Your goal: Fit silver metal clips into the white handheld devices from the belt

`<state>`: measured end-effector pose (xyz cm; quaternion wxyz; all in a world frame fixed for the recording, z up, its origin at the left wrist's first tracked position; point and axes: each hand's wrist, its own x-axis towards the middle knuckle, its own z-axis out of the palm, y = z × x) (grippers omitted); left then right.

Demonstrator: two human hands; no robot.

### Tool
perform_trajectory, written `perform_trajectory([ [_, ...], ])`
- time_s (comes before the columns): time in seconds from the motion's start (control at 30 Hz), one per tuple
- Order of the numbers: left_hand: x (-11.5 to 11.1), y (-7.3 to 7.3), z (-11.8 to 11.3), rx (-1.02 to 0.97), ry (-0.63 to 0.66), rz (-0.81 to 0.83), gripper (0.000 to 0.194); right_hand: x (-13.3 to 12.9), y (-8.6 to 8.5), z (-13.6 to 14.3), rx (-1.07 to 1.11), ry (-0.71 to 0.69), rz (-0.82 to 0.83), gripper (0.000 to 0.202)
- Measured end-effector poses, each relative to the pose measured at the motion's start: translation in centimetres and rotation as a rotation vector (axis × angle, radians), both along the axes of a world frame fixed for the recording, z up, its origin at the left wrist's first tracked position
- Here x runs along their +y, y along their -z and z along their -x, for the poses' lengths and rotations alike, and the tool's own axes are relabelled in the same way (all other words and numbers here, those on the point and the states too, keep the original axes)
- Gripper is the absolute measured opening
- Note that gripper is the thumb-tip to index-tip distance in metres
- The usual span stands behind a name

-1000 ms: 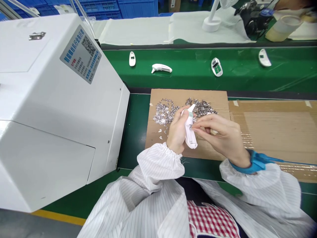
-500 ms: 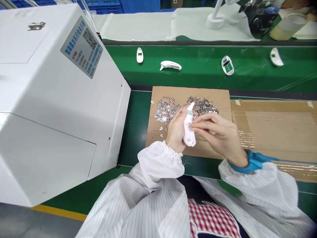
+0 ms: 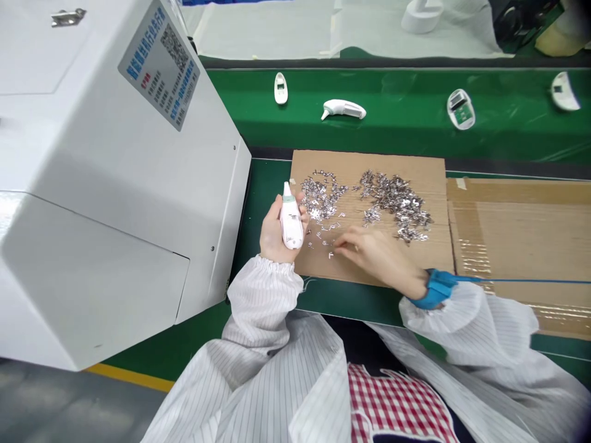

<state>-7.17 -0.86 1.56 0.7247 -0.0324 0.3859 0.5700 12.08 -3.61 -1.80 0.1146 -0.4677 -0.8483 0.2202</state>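
My left hand (image 3: 273,237) is wrapped round a white ear thermometer (image 3: 291,223), its pointed probe tip facing away from me and its flat side up. Over the cardboard sheet (image 3: 369,271), my right hand (image 3: 369,249) has thumb and fingers brought together. Its fingertips are low, right beside a few loose small metal clips (image 3: 330,255); whether a piece is between them cannot be made out. Beyond the hands lie two heaps of small metal pieces: a flat scattered one (image 3: 321,200) at left and a denser pile (image 3: 401,206) at right.
A large white machine (image 3: 138,184) fills the left side. On the green ledge (image 3: 392,132) lie a thermometer body (image 3: 344,109) and several white shell parts, one with a circuit board (image 3: 461,109). A taped cardboard sheet (image 3: 540,234) is at right. A blue wrist strap cord (image 3: 521,280) runs rightward.
My hands have come apart. The left has moved left with the thermometer; the right has left the thermometer and dropped to the loose clips on the cardboard. The camera view has shifted.
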Motion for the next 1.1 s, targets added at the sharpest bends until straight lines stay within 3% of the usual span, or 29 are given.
perform_trajectory([
  [0.13,-0.9,1.2,-0.2,-0.027,0.019,0.052,0.029,-0.3,1.7,0.8,-0.070,0.002,0.148,0.014],
  [0.43,-1.6,1.8,-2.1,0.030,0.061,0.052,0.026,0.5,0.2,1.1,-0.034,0.055,0.339,0.011],
  [0.63,-1.9,2.6,-3.9,0.038,0.105,0.075,0.023,1.0,-1.7,-0.5,0.312,0.249,0.217,0.007],
  [0.7,-2.0,2.5,-4.7,0.036,0.132,0.080,0.024,1.2,-2.5,-0.4,0.391,0.255,0.161,0.008],
  [1.1,-2.5,2.4,-6.6,0.015,0.199,0.067,0.021,1.0,-3.3,-0.2,0.317,0.191,0.074,0.005],
])
